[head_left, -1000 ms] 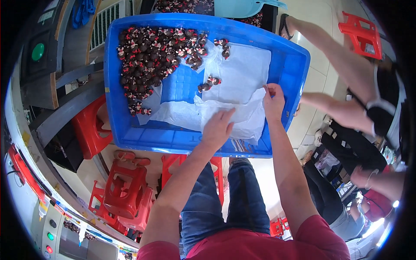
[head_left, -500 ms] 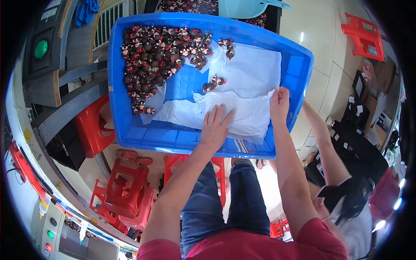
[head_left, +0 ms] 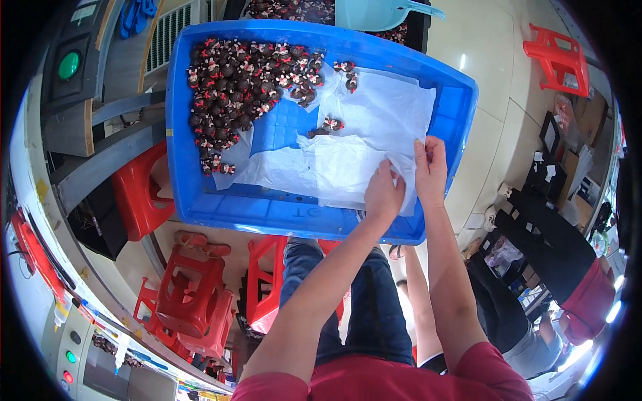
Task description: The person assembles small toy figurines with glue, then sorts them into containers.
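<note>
A blue plastic tub (head_left: 461, 120) lies before me, lined in part with thin white paper sheets (head_left: 388, 100). At its right front, a paper sheet (head_left: 341, 164) is bunched up between my hands. My left hand (head_left: 386, 194) is closed, its fingertips pinching a raised fold of this sheet. Just to the right, my right hand (head_left: 431, 170) has its fingers curled at the sheet's right edge; the grip is partly hidden. Small dark brown figurines (head_left: 227, 87) with red and pale parts are heaped in the tub's left. A few loose figurines (head_left: 328, 127) lie on the paper.
Beyond the tub are a light blue scoop (head_left: 374, 15) and more figurines (head_left: 294, 8). Red plastic stools (head_left: 190, 294) stand at the lower left, another stool (head_left: 558, 59) at the far right. Other people (head_left: 535, 334) are at the right. A grey metal frame (head_left: 127, 144) borders the left.
My left hand has moved right from lying flat on the paper and now pinches it near my right hand. The sheet's right part has lifted and folded. A person at the right has moved.
</note>
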Demonstrator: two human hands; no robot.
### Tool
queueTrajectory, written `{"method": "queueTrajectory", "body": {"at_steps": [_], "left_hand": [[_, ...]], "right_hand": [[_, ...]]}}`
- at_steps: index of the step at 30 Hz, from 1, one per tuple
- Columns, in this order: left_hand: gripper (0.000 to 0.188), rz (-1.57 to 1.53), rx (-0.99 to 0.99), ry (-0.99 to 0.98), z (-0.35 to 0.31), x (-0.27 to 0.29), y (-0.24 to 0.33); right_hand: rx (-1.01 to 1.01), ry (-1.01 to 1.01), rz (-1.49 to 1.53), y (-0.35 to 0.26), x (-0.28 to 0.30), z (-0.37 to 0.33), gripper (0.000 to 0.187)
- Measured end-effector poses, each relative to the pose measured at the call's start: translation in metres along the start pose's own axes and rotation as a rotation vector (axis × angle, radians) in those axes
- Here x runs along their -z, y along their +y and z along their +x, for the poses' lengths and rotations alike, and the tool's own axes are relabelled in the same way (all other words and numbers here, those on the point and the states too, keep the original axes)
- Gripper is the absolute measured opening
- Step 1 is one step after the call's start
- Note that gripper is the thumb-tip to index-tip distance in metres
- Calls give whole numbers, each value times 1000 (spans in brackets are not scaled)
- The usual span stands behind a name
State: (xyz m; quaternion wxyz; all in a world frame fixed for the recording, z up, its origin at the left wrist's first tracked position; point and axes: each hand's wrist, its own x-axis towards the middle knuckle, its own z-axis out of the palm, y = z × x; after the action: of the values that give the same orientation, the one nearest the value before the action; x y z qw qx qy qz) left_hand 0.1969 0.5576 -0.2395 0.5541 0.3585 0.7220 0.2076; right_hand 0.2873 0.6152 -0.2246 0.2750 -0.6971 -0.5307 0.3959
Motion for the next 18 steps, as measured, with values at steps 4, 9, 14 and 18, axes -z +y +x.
{"method": "queueTrajectory", "body": {"at_steps": [4,9,14,18], "left_hand": [[24,-153,11,-12,-3,10,-18],[24,-311,8,68,-12,41,-30],[59,96,-299,248,7,54,-22],[63,220,-358,155,11,41,-19]], "right_hand": [[22,-61,195,17,7,7,14],[-157,-68,286,5,15,0,22],[-457,-55,390,6,11,-1,45],[-508,-166,318,25,11,7,67]]}}
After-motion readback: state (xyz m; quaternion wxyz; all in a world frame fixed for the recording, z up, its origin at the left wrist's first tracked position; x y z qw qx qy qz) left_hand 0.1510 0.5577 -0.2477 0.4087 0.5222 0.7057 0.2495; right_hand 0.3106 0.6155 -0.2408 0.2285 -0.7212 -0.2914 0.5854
